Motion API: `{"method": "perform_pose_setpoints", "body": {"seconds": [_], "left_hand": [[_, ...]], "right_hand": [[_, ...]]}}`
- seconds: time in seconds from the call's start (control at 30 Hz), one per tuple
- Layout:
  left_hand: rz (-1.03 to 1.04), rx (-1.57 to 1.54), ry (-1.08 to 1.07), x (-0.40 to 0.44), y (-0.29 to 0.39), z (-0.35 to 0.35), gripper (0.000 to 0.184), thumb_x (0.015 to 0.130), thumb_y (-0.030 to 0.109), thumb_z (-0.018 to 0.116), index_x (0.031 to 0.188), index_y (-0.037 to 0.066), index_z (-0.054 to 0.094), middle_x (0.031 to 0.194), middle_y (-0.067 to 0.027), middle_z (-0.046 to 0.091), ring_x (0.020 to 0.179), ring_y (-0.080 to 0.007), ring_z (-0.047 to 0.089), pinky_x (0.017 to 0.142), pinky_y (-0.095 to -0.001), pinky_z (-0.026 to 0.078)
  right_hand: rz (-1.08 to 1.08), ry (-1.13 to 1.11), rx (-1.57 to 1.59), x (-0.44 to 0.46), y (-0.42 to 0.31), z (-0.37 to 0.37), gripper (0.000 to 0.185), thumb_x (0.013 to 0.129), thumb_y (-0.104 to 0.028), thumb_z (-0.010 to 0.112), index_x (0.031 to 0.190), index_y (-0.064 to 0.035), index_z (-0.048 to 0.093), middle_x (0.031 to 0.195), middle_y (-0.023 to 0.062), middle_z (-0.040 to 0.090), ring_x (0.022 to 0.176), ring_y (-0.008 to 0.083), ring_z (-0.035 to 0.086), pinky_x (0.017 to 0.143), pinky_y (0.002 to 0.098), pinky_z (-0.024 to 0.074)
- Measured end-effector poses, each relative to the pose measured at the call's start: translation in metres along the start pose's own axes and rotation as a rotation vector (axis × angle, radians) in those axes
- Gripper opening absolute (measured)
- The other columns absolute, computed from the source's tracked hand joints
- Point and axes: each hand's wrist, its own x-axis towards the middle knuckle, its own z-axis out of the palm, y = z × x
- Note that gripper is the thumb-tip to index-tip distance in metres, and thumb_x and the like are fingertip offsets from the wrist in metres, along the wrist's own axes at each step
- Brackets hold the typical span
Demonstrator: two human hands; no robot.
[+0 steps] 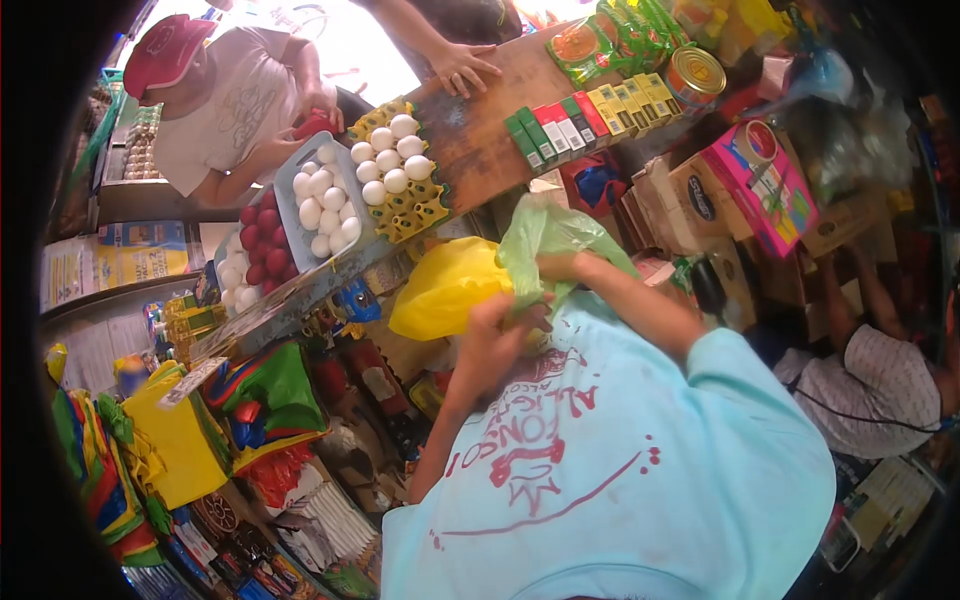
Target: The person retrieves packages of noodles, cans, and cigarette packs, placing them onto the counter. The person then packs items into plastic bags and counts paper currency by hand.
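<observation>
A translucent green plastic bag (pixel 535 235) and a bulging yellow plastic bag (pixel 445 290) are held up in front of my light blue shirt. My left hand (pixel 500 328) is closed at the lower right side of the yellow bag, where it meets the green one. It is slightly blurred, and its grip is partly hidden. My right hand (pixel 568 267) pinches the green bag, with its fingertips partly covered by the plastic. What the yellow bag contains cannot be seen.
Beyond the bags runs a wooden counter (pixel 470 135) with white eggs (pixel 392 155), small boxes (pixel 560 128) and a can (pixel 697 72). Another person's hand (pixel 465 68) rests on it. A person in a red cap stands across; another person is at right.
</observation>
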Motion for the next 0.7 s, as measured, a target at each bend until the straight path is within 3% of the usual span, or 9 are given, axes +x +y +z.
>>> {"method": "perform_pose_setpoints", "body": {"seconds": [0.1,0.17,0.23,0.27,0.37,0.43,0.53,0.57,0.7], "left_hand": [[-0.082,-0.042,0.046,0.009,-0.022,-0.007,0.025,0.106,0.011,0.062,0.123,-0.005,0.071,0.1,-0.0075,0.071,0.081,-0.0134,0.069,0.076,-0.0279,0.055],[-0.121,-0.085,0.099,0.014,-0.027,-0.009,0.026,0.107,0.013,0.06,0.123,-0.004,0.071,0.099,-0.0062,0.071,0.078,-0.011,0.067,0.073,-0.0262,0.053],[-0.128,-0.127,0.127,0.017,-0.036,-0.012,0.026,0.105,0.011,0.06,0.123,-0.004,0.071,0.098,-0.0061,0.071,0.078,-0.0104,0.066,0.073,-0.0261,0.052],[-0.133,-0.149,0.144,0.018,-0.043,-0.012,0.026,0.104,0.01,0.059,0.122,-0.003,0.072,0.098,-0.006,0.07,0.078,-0.0101,0.065,0.073,-0.026,0.051],[-0.13,-0.149,0.061,0.02,-0.059,-0.007,0.027,0.105,0.013,0.061,0.123,-0.003,0.071,0.098,-0.0046,0.07,0.076,-0.0089,0.065,0.072,-0.0241,0.051],[-0.152,-0.154,0.015,0.021,-0.058,-0.003,0.028,0.105,0.016,0.063,0.124,-0.004,0.071,0.097,-0.0035,0.07,0.075,-0.0084,0.064,0.071,-0.0237,0.051],[-0.176,-0.101,0.011,0.023,-0.045,-0.004,0.028,0.105,0.016,0.063,0.124,-0.004,0.071,0.098,-0.0036,0.07,0.076,-0.0086,0.064,0.071,-0.0238,0.051],[-0.151,-0.11,0.018,0.024,-0.047,-0.005,0.028,0.105,0.016,0.063,0.123,-0.004,0.071,0.097,-0.0038,0.07,0.075,-0.009,0.064,0.071,-0.0236,0.051],[-0.12,-0.083,0.024,0.026,-0.061,-0.012,0.028,0.105,0.017,0.063,0.123,-0.003,0.071,0.097,-0.0045,0.071,0.075,-0.0095,0.065,0.071,-0.0237,0.051]], "right_hand": [[0.09,-0.009,-0.327,-0.01,0.018,0.01,0.036,0.094,-0.023,0.067,0.122,-0.0015,0.072,0.119,0.0227,0.073,0.112,0.0387,0.07,0.095,0.0478,0.0552],[-0.146,-0.149,-0.538,-0.031,0.028,0.001,0.039,0.094,-0.025,0.069,0.125,-0.002,0.07,0.118,0.019,0.075,0.112,0.0335,0.072,0.096,0.0444,0.055],[-0.435,-0.25,0.032,-0.084,0.005,-0.066,0.039,0.093,-0.027,0.071,0.123,-0.0013,0.07,0.12,0.0161,0.076,0.11,0.0265,0.073,0.095,0.0384,0.0553],[-0.389,-0.168,0.241,-0.101,-0.008,-0.101,0.039,0.093,-0.028,0.074,0.121,-0.0006,0.069,0.124,0.0144,0.075,0.109,0.0201,0.072,0.095,0.0348,0.0555],[-0.037,0.89,0.006,-0.091,0.007,-0.18,0.053,0.088,-0.033,0.078,0.127,-0.0009,0.064,0.112,0.0161,0.073,0.107,0.0263,0.073,0.097,0.0361,0.0551],[0.2,1.068,-0.502,-0.069,0.034,-0.206,0.072,0.081,-0.043,0.081,0.138,-0.0049,0.059,0.128,0.0227,0.064,0.124,0.0375,0.063,0.104,0.0431,0.0525],[0.312,1.055,-0.567,-0.036,0.04,-0.2,0.098,0.076,-0.058,0.082,0.154,-0.0106,0.046,0.15,0.0275,0.046,0.137,0.0453,0.05,0.11,0.0541,0.0473],[0.296,1.009,-0.493,-0.027,0.041,-0.199,0.105,0.071,-0.059,0.081,0.157,-0.0134,0.041,0.16,0.0276,0.032,0.149,0.0488,0.031,0.111,0.0697,0.0388],[0.415,0.943,-0.491,-0.003,0.035,-0.206,0.113,0.067,-0.062,0.082,0.159,-0.0147,0.037,0.165,0.0257,0.026,0.154,0.0464,0.024,0.11,0.0795,0.0318]]}}
